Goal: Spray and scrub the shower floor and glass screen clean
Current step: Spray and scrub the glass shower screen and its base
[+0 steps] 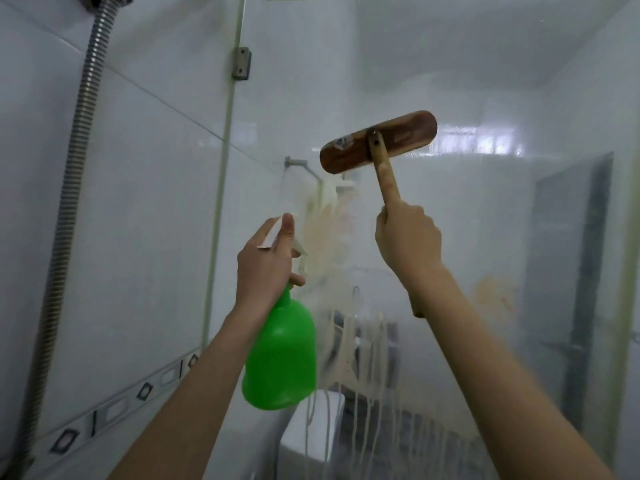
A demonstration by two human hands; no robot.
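Bare left hand (266, 268), bare right hand (408, 240), slim bare forearms, short plain fingernails

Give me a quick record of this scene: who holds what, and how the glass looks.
left hand: grips the green spray bottle, nozzle toward the glass screen
right hand: grips the brush by its handle, forefinger along it
brush: wooden head held up at the glass
glass screen: cloudy, brownish smears, pale drips running down
shower hose: metal, at left

We record one view: head-worn wide-angle camera, facing forward and slightly upward, close to glass screen (485, 98); tiled wall (138, 168) fills left of frame.
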